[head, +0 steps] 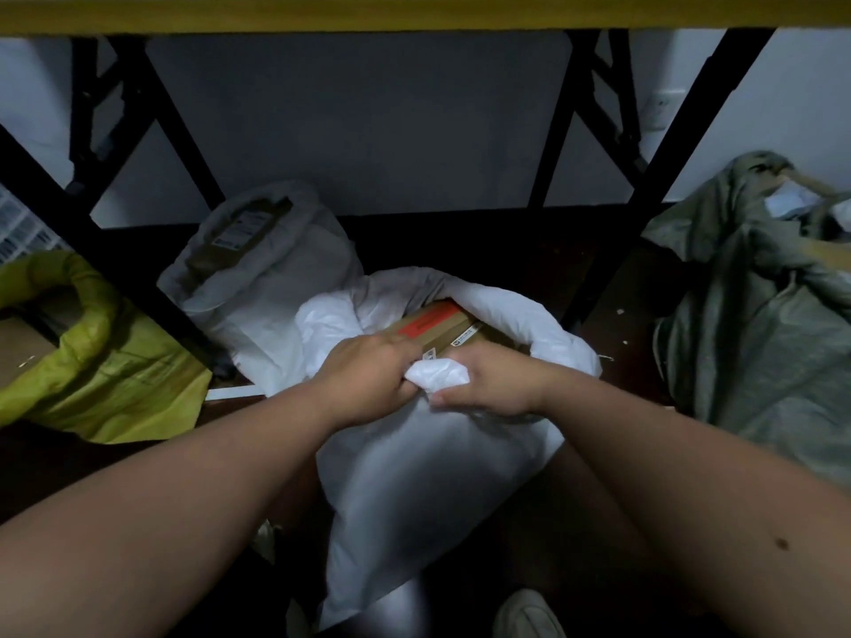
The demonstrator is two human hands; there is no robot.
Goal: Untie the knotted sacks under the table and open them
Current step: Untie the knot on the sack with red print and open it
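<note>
A white woven sack [414, 490] lies on the floor in front of me, its mouth spread wide at the far end. A brown cardboard box with a red label [437, 326] shows inside the mouth. My left hand [373, 377] and my right hand [488, 384] meet at the near rim of the mouth. Both grip a bunched fold of the white sack cloth [437, 375] between them.
A second white sack [258, 264] with a box inside stands open behind at the left. A yellow-green sack [106, 361] lies open at far left, a grey-green sack [755, 315] at right. Black table legs [152, 297] cross left and right under the tabletop edge [414, 13]. A shoe [529, 614] is at the bottom.
</note>
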